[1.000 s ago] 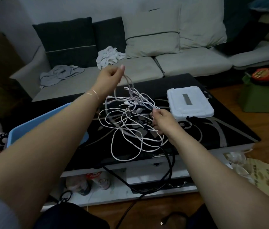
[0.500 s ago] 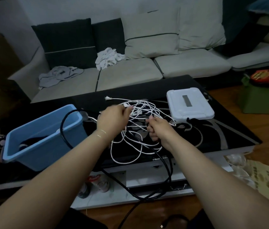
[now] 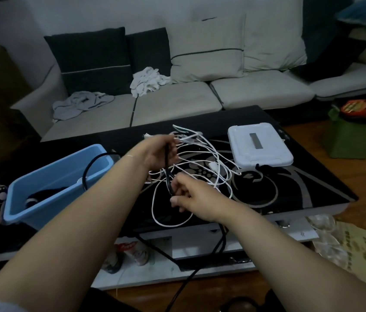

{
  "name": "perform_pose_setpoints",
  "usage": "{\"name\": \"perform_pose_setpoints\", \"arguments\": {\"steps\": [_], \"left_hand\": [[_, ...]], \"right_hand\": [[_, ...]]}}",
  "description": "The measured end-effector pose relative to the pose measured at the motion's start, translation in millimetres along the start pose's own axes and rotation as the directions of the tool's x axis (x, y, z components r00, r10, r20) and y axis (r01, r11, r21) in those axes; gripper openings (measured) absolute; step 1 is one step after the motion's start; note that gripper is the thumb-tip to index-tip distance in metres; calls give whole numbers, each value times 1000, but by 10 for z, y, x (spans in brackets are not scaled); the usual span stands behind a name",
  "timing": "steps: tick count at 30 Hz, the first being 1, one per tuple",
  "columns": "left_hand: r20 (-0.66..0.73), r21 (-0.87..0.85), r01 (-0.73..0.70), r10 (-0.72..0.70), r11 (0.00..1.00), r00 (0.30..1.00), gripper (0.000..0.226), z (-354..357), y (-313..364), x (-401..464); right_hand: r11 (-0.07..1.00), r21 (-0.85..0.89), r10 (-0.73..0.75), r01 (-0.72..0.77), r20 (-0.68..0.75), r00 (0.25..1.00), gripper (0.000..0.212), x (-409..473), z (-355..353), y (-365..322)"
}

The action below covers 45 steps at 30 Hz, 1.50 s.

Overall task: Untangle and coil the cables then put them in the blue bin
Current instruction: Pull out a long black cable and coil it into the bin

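So left hand dropped from high lift, now both hands pinching thin black cable; right hand grip looks partial, tangled white cables still knotted.

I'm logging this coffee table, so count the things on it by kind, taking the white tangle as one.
blue bin: 1
white box: 1
white cable tangle: 1 (strands too knotted to count)
black cable, held in the left hand and right hand: 1
Total: 4
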State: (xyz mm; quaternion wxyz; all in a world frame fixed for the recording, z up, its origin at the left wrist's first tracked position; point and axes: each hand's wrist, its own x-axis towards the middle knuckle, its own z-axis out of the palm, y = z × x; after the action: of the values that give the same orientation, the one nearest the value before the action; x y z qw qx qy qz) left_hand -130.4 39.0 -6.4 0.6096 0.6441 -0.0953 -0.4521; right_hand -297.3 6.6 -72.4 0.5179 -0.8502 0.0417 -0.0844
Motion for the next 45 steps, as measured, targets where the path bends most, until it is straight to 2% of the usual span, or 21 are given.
{"name": "perform_pose_setpoints", "arguments": {"steps": [3, 6, 8, 10, 11, 13, 15, 16, 18, 21, 27, 30, 32, 33, 34, 36, 38, 39, 41, 43, 45], "left_hand": [[-36, -230, -41, 34, 972, 999, 35, -120, 227, 44], [-26, -273, -71, 67, 959, 997, 39, -228, 352, 55], [-20, -255, -82, 80, 963, 997, 38, -213, 315, 16], [-13, -247, -92, 92, 965, 996, 37, -118, 199, -52], [6, -229, -91, 94, 969, 996, 37, -60, 123, -96], [95, -161, -70, 86, 985, 992, 35, 38, -52, -178], [192, -35, -46, 52, 998, 980, 33, 103, -214, -245], [218, 35, -43, 34, 998, 975, 32, 116, -283, -263], [218, 122, -29, 1, 992, 976, 31, 117, -364, -263], [167, 24, 57, -60, 998, 984, 40, 37, -307, -219], [155, -104, 74, -57, 992, 986, 59, -114, -93, -185], [104, -169, 51, -34, 984, 994, 60, -212, -75, -138], [71, -206, 30, -16, 978, 997, 61, -304, -109, -78], [80, -223, 22, -5, 975, 997, 62, -325, -120, -58], [92, -246, 19, 4, 969, 996, 61, -329, -124, -38], [89, -337, 16, 15, 941, 996, 51, -304, -109, -14], [13, -448, -15, 24, 894, 1000, 35, -263, -69, 7], [-38, -469, -44, 30, 882, 999, 30, -245, -52, 21], [-89, -400, -78, 46, 913, 995, 27, -234, -55, 17], [-27, -274, -54, 49, 960, 998, 24, -183, -102, -61], [103, -184, -33, 53, 982, 993, 24, -128, -192, -169]], "right_hand": [[1000, -1, -25, 26, 197, 980, 25, -87, 133, -43], [999, 11, 30, -37, 345, 938, 22, -145, 133, -33], [995, 9, 87, -96, 353, 932, 17, -130, 3, -32], [979, 134, 113, -151, 255, 960, 12, -85, -84, -65], [938, 296, 123, -177, 192, 974, 14, -53, -104, -86], [714, 678, 137, -175, 109, 985, 22, 33, -129, -128], [497, 860, 189, -119, 26, 982, 37, 108, -167, -118], [455, 885, 245, -104, -12, 969, 41, 136, -189, -94], [503, 858, 352, -106, -91, 932, 37, 168, -212, -39], [651, 758, 385, -44, -280, 879, 29, 162, -226, -31], [705, 643, 194, 299, -580, 791, 32, 41, -291, -214], [681, 565, 120, 466, -713, 690, 32, -113, -407, -315], [706, 471, 58, 529, -783, 620, 26, -209, -494, -347], [727, 440, 24, 527, -783, 621, 27, -235, -514, -351], [749, 433, -4, 502, -755, 656, 30, -243, -513, -344], [794, 491, -22, 359, -567, 823, 42, -234, -470, -327], [883, 469, 44, 25, -137, 990, 48, -234, -427, -307], [929, 336, 122, -154, 115, 986, 48, -255, -415, -290], [942, 45, 281, -332, 434, 856, 50, -309, -363, -252], [914, 13, 352, -405, 471, 809, 59, -295, -305, -193], [875, 214, 350, -435, 341, 872, 60, -217, -282, -142]]}}
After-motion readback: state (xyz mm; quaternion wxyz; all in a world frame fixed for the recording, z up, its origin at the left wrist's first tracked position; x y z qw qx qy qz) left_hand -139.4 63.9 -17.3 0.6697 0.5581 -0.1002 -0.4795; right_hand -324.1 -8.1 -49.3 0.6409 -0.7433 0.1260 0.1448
